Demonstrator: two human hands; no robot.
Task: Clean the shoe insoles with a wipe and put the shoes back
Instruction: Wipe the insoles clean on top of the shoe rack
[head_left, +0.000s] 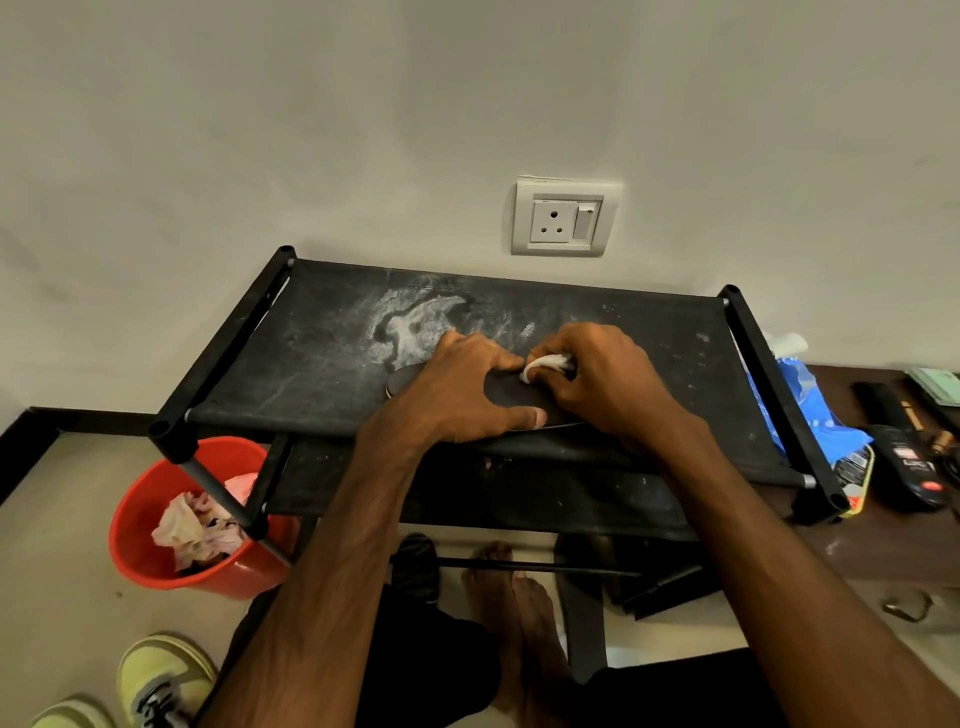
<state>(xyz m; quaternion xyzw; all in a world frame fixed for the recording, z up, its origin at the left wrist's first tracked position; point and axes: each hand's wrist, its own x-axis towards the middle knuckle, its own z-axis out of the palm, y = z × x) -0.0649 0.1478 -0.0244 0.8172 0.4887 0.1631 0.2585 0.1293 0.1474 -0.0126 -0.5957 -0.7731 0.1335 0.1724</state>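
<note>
Your left hand (462, 387) presses the insole (506, 392) down with straight fingers at the middle of the rack's (311, 364) front edge. Your right hand (602, 384) pinches the wipe (545, 364) against the insole.

One view only, worn on the head, wide-angle. Looks forward and steeply down onto the top of a black shoe rack (322, 332), from close above, with left hand (467, 387) and right hand (602, 384) near mid-frame. Faces a pale wall (363, 130) with a socket (565, 217); takes in floor (62, 519) and bare feet (498, 587) at the lower edge.
</note>
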